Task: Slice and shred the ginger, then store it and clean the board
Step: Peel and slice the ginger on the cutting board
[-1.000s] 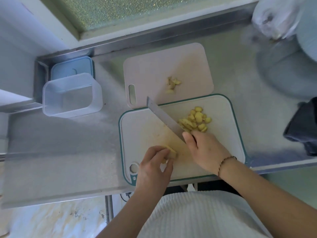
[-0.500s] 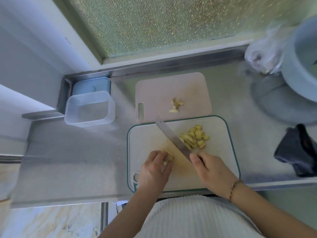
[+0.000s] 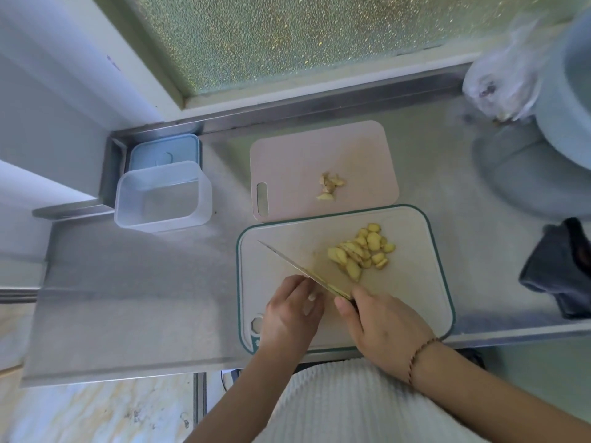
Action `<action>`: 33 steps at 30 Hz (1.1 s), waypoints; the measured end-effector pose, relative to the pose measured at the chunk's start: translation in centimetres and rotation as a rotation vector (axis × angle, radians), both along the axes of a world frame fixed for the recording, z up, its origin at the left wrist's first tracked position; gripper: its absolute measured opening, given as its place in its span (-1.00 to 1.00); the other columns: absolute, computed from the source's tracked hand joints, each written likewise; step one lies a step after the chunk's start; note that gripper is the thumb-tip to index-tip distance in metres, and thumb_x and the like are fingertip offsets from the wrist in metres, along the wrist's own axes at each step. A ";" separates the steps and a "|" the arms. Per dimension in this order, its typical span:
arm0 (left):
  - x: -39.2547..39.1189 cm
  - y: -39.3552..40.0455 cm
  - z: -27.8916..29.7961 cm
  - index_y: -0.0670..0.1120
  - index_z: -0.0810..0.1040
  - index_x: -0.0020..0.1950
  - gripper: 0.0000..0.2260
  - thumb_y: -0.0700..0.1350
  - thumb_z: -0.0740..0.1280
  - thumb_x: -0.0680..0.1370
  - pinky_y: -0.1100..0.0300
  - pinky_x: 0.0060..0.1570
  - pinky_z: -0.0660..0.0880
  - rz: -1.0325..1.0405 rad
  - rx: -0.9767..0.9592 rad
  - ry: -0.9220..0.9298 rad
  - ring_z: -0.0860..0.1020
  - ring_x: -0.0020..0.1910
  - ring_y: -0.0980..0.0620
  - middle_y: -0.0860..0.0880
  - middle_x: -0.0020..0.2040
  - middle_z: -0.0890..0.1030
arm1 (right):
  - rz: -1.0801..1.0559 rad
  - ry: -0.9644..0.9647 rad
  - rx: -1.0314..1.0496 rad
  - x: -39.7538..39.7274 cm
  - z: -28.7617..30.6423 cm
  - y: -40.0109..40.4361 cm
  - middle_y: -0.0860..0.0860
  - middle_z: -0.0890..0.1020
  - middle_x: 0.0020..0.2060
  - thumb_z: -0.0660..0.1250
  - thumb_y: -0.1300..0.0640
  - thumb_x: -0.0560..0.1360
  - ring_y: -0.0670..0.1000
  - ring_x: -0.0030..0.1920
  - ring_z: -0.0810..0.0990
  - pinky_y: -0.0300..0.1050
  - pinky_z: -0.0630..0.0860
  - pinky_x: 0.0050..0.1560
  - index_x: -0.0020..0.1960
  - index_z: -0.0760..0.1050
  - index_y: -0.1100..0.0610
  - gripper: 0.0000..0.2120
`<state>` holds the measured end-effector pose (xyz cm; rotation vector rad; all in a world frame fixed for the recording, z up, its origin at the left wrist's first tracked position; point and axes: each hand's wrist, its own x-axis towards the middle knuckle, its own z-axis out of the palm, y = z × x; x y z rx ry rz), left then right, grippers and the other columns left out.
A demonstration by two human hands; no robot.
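Ginger stub under curled left hand [image 3: 292, 310] is hidden, prob. small, slippery; knife [image 3: 303, 271] is gripped by right hand [image 3: 382, 327]; board [image 3: 415, 282] is used.

At the upper right of your frame, a crumpled clear plastic bag [image 3: 499, 87] lies against a large pale blue basin [image 3: 575, 97]. At the right edge you have a dark grey cloth [image 3: 556, 266] bunched on the steel counter [image 3: 134, 298]. Frosted green window glass [image 3: 287, 33] fills the top centre.
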<state>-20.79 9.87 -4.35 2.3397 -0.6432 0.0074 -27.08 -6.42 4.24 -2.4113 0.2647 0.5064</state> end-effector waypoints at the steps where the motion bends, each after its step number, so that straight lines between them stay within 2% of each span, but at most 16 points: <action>1: 0.0 0.0 0.0 -0.15 0.64 -0.20 -0.82 -0.33 0.58 0.32 0.41 -0.24 0.48 -0.005 0.002 0.001 0.55 -0.24 0.14 0.00 -0.10 0.63 | -0.002 0.004 0.001 0.0 0.0 0.0 -0.02 0.55 -0.30 -0.16 -0.23 0.58 0.05 -0.30 0.54 0.00 0.47 -0.26 -0.02 0.34 -0.01 -0.59; 5: 0.0 -0.1 0.0 -0.14 0.66 -0.19 -0.81 -0.35 0.58 0.32 0.44 -0.24 0.46 0.007 0.002 0.012 0.53 -0.27 0.16 0.00 -0.12 0.62 | 0.006 0.016 0.007 0.1 0.1 0.0 -0.02 0.56 -0.29 -0.17 -0.22 0.59 0.05 -0.30 0.53 -0.01 0.46 -0.27 -0.04 0.34 0.00 -0.59; 9: 0.0 -0.2 0.1 -0.16 0.70 -0.16 -0.79 -0.37 0.60 0.29 0.58 -0.14 0.38 0.037 -0.005 0.039 0.53 -0.24 0.13 -0.02 -0.14 0.63 | 0.022 0.034 -0.003 0.4 0.5 0.2 -0.03 0.52 -0.28 -0.16 -0.19 0.61 0.03 -0.32 0.49 -0.04 0.42 -0.29 -0.05 0.31 0.00 -0.63; 15: 0.1 -0.2 0.2 -0.13 0.71 -0.15 -0.81 -0.33 0.60 0.32 0.47 -0.24 0.42 0.038 0.005 0.091 0.53 -0.27 0.13 0.00 -0.15 0.62 | 0.043 0.061 -0.003 0.6 0.5 0.0 -0.06 0.50 -0.30 -0.18 -0.20 0.60 -0.02 -0.33 0.48 -0.09 0.38 -0.33 -0.08 0.29 -0.03 -0.63; 19: 0.2 -0.2 0.5 -0.14 0.72 -0.14 -0.83 -0.32 0.60 0.33 0.58 -0.17 0.39 0.043 -0.010 0.127 0.54 -0.24 0.15 0.01 -0.12 0.63 | 0.082 0.052 -0.028 0.8 0.5 -0.1 -0.10 0.44 -0.33 -0.19 -0.20 0.60 -0.05 -0.37 0.43 -0.11 0.31 -0.37 -0.08 0.28 -0.04 -0.64; 26: 0.3 -0.1 0.7 -0.14 0.73 -0.10 -0.83 -0.30 0.60 0.36 0.61 -0.14 0.38 0.039 -0.005 0.153 0.56 -0.18 0.15 0.01 -0.08 0.64 | 0.099 0.065 -0.017 1.2 0.5 -0.4 -0.10 0.41 -0.37 -0.18 -0.20 0.59 -0.04 -0.39 0.42 -0.07 0.37 -0.34 -0.10 0.26 -0.03 -0.65; 29: 0.5 0.0 0.6 -0.14 0.73 -0.08 -0.83 -0.29 0.59 0.37 0.58 -0.15 0.40 0.021 0.000 0.154 0.56 -0.19 0.14 0.00 -0.08 0.63 | 0.114 0.080 -0.027 1.3 0.5 -0.3 -0.10 0.41 -0.38 -0.18 -0.19 0.60 -0.02 -0.39 0.42 -0.05 0.40 -0.34 -0.11 0.26 -0.02 -0.65; 33: 0.5 0.1 0.5 -0.14 0.73 -0.09 -0.83 -0.29 0.60 0.36 0.44 -0.21 0.48 0.019 0.010 0.146 0.56 -0.22 0.14 0.00 -0.09 0.63 | 0.104 0.096 -0.022 1.6 0.5 -0.2 -0.09 0.43 -0.37 -0.17 -0.18 0.61 -0.03 -0.39 0.44 -0.05 0.43 -0.34 -0.13 0.25 -0.03 -0.66</action>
